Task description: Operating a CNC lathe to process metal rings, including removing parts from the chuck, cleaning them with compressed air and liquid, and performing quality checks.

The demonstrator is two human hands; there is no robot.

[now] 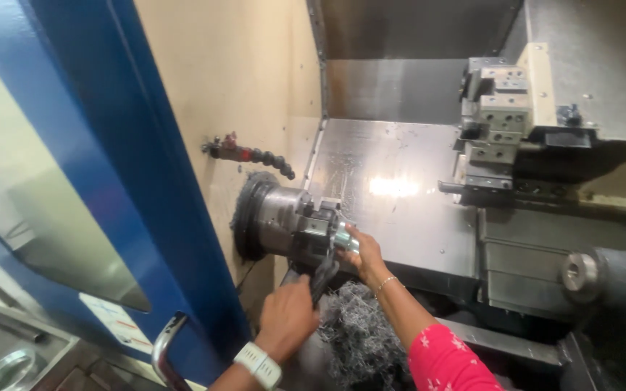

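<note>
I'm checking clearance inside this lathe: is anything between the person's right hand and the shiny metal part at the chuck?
Nothing visible does. The right hand is already on the shiny metal part at the chuck. The left hand sits lower, on a dark tool under the chuck. The metal shavings lie below, and the tool turret stands well off.

Chuck (pixel 284 221) dull grey metal; workpiece (pixel 344 239) shiny (bright-turned); swarf (pixel 360 329) curly, metallic.

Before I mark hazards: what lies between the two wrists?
In the head view, a heap of metal swarf lies between the left hand and right hand.
</note>
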